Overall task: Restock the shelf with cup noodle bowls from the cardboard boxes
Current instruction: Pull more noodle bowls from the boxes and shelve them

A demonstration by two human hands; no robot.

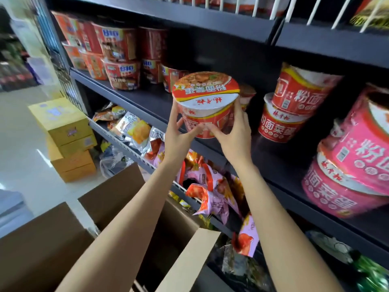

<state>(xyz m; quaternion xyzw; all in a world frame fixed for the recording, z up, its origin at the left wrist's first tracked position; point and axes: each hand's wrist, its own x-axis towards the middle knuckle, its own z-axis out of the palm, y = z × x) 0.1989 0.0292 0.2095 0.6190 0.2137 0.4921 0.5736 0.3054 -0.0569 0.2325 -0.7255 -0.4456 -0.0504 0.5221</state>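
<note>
Red bowl (pixel 207 104) held in front of the dark shelf (pixel 147 98), not yet set down.

My left hand (pixel 179 137) and right hand (pixel 235 138) curl round its sides; I judge pushing in could topple the stacked red bowls (pixel 292 106) right of it.

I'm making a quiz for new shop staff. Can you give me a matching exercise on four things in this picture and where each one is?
Things:
1. red noodle bowl
2. pink noodle bowls
3. yellow boxes
4. snack bags

Places:
A. stacked on the floor
B. held in both hands
C. wire rack under the shelf
D. right end of the shelf

Pairs: 1-B, 2-D, 3-A, 4-C
</note>
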